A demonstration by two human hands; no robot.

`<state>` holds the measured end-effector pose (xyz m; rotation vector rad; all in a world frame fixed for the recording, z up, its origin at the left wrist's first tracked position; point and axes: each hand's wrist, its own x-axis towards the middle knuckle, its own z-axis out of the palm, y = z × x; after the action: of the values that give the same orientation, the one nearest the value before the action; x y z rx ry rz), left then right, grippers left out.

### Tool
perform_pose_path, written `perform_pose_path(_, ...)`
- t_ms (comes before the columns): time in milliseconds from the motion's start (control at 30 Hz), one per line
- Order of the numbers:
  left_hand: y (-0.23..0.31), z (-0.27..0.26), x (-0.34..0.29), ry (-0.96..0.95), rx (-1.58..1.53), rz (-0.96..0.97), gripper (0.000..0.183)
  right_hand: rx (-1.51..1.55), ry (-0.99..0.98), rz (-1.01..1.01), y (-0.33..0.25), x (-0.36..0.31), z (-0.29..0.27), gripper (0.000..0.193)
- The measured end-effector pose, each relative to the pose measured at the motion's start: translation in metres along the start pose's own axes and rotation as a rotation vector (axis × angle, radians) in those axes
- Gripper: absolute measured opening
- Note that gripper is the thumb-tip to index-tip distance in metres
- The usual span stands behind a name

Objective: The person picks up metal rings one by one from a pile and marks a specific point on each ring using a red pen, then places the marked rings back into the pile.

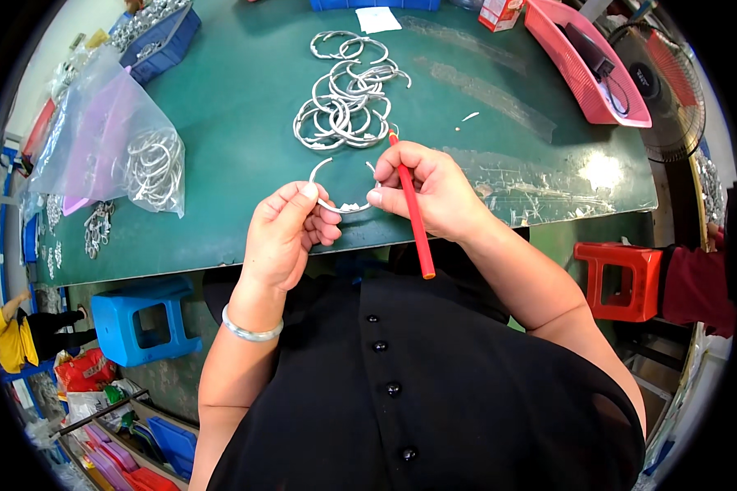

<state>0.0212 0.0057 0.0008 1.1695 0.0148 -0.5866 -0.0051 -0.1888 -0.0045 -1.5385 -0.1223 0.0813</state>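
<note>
Between my hands, just above the near edge of the green table (pixel 246 123), I hold a silver open cuff bracelet (pixel 348 208). My left hand (pixel 291 225) pinches its left side between thumb and fingers. My right hand (pixel 426 188) grips the bracelet's right side with thumb and fingertips. A red pencil-like stick (pixel 413 217) is also tucked in the right hand, its small pointed tip aimed away from me. Small pale bits show on the lower curve of the bracelet. Farther off lies a loose pile of similar silver cuff bracelets (pixel 344 106).
Bagged bracelets (pixel 155 168) and a chain heap (pixel 98 227) lie at left, near a blue bin (pixel 160 49) of metal parts. A pink basket (pixel 577 74) and a fan (pixel 659 90) stand at far right. Blue (pixel 143 319) and red (pixel 618 278) stools flank me; other people are at both sides.
</note>
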Motion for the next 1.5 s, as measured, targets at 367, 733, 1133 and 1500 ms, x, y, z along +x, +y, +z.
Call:
perform_pose_path(367,-0.004,0.000,-0.001,-0.009,0.021,0.037,0.018,0.033,0.003,0.047,-0.003,0.000,0.001,0.014)
perform_pose_path(733,0.001,-0.002,-0.001,0.004,-0.012,-0.030,0.020,0.132,0.006,0.023,-0.002,-0.004,-0.001,0.009)
perform_pose_path(1133,0.003,-0.004,-0.001,-0.027,-0.056,-0.039,0.020,0.220,-0.021,0.030,-0.001,-0.005,-0.001,0.011)
perform_pose_path(1500,0.002,0.001,-0.011,-0.006,0.129,0.172,0.019,0.191,-0.045,-0.060,0.002,-0.005,0.000,0.018)
